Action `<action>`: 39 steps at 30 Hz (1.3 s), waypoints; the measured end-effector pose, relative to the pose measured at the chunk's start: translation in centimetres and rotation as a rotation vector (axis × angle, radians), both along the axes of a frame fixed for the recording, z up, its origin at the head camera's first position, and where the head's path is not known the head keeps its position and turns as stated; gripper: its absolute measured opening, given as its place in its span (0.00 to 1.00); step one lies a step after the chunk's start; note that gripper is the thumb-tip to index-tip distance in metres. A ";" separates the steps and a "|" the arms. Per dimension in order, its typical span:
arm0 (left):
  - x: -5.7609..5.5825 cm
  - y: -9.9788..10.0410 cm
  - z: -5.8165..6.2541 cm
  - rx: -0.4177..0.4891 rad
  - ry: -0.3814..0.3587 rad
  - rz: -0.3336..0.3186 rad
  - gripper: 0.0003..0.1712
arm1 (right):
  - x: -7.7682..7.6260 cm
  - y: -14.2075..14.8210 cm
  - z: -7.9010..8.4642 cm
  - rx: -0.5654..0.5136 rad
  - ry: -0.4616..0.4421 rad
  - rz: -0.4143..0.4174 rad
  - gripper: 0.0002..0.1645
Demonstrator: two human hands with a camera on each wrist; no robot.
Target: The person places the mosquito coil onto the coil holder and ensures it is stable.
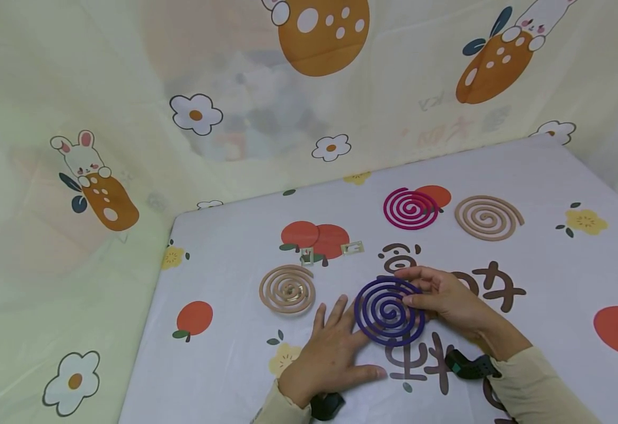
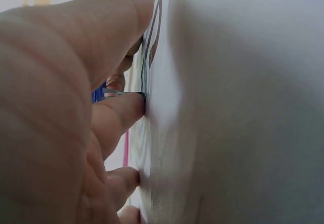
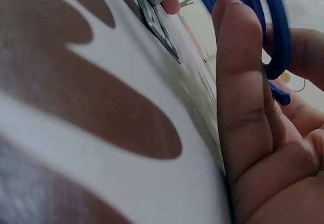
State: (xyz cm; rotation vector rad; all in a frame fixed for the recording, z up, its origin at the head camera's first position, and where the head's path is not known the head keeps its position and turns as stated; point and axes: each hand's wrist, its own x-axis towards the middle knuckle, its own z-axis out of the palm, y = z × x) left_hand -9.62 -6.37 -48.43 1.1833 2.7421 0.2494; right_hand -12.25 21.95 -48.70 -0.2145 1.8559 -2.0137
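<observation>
In my right hand (image 1: 449,297) I pinch a dark blue mosquito coil (image 1: 390,314) by its right side, with thumb on one face and fingers behind. The coil is tilted just above the cloth in front of me. My left hand (image 1: 324,356) lies low on the cloth with its fingers spread and mostly straight. One left fingertip (image 3: 172,3) presses on a thin metal coil stand (image 3: 152,13), whose raised strip reaches toward the blue coil (image 3: 276,26). From the head view, the coil hides that stand.
A tan coil (image 1: 279,290) sits to the left, a metal stand showing at its centre. Behind it lie two small metal stands (image 1: 307,256) (image 1: 352,248). Farther back are a magenta coil (image 1: 411,208) and another tan coil (image 1: 488,221). A printed curtain (image 1: 266,176) hangs behind the table.
</observation>
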 end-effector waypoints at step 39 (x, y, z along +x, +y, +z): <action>0.0 -0.1 -0.1 -0.032 -0.031 0.003 0.53 | 0.1 -0.6 0.3 0.070 0.005 0.040 0.43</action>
